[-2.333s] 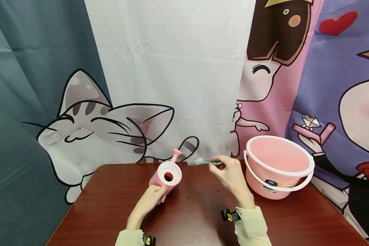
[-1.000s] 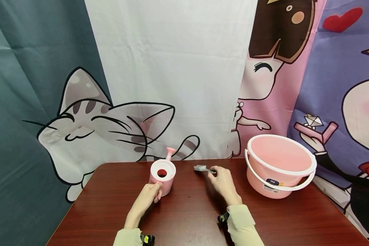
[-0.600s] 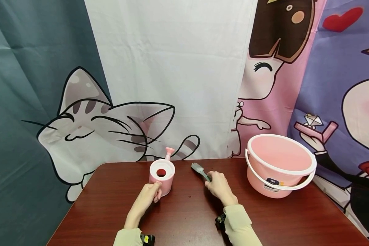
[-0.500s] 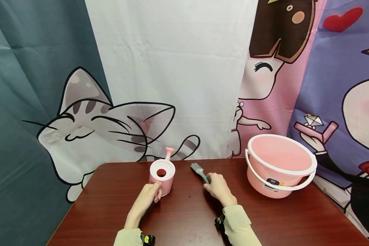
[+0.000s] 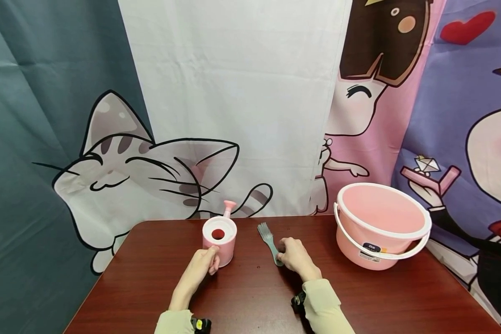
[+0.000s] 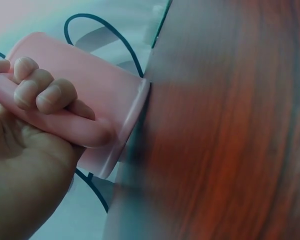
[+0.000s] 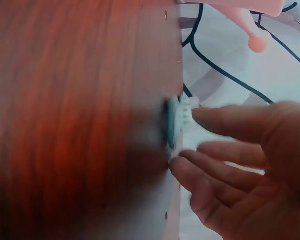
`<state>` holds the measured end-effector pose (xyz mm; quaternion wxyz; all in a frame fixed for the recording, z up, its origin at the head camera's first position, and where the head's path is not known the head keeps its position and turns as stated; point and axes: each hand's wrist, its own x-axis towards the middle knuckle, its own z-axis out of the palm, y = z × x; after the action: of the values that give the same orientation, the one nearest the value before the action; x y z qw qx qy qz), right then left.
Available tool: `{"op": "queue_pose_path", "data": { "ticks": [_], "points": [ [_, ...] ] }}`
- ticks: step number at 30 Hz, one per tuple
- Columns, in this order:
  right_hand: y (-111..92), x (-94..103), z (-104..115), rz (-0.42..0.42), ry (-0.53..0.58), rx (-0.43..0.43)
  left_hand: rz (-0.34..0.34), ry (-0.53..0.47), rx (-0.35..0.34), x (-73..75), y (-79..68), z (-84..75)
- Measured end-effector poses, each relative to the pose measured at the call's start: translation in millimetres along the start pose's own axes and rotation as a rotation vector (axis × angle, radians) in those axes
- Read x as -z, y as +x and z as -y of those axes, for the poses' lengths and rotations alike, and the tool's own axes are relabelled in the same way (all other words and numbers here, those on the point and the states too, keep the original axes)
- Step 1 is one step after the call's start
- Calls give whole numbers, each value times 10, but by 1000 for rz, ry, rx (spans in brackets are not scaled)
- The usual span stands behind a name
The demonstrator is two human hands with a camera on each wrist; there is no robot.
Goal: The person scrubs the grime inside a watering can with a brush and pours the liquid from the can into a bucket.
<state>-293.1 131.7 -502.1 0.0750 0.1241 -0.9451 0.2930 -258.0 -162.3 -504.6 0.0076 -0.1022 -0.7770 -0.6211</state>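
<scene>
A small pink watering can with a white top stands on the brown table. My left hand grips its handle; in the left wrist view the fingers curl round the handle. To the right of the can lies a grey-green brush with pale bristles, its head pointing toward the table's back edge. My right hand hovers just right of the brush's handle end. In the right wrist view its thumb and fingers are spread apart with nothing between them, and the brush lies on the table beyond them.
A pink bucket with a white rim and a lowered white handle stands at the right of the table. Behind the table's back edge hangs a curtain printed with cartoon figures.
My right hand has lowered the brush from the air onto the table, turned its head away from me, and let go. The watering can, tilted earlier, now stands upright, slightly further left.
</scene>
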Motion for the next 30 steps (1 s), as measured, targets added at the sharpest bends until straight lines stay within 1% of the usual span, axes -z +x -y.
{"op": "queue_pose_path", "data": {
  "ticks": [3, 6, 9, 12, 14, 18, 21, 25, 27, 30],
  "points": [
    [-3, 15, 14, 52, 15, 9, -12, -41, 16, 17, -12, 11],
    [-16, 81, 43, 89, 31, 5, -22, -75, 21, 26, -20, 22],
    [-43, 201, 82, 111, 52, 4, -21, -97, 21, 27, -20, 42],
    [-70, 361, 122, 106, 72, 13, -23, -109, 23, 26, -21, 45],
    [-90, 482, 143, 90, 95, 18, -30, -110, 26, 23, -21, 36],
    [-161, 761, 158, 6, 101, 29, -18, -126, 20, 6, -6, 20],
    [-214, 985, 165, -65, 78, 59, -14, -144, 21, 3, 8, 26],
    [-255, 1327, 196, -134, 61, 96, -28, -168, 31, 21, 10, 46],
    [-276, 1519, 213, -157, 59, 101, -27, -177, 34, 36, 1, 53],
    [-306, 1788, 195, -168, 58, 106, -28, -189, 37, 54, -22, 56]
  ]
}}
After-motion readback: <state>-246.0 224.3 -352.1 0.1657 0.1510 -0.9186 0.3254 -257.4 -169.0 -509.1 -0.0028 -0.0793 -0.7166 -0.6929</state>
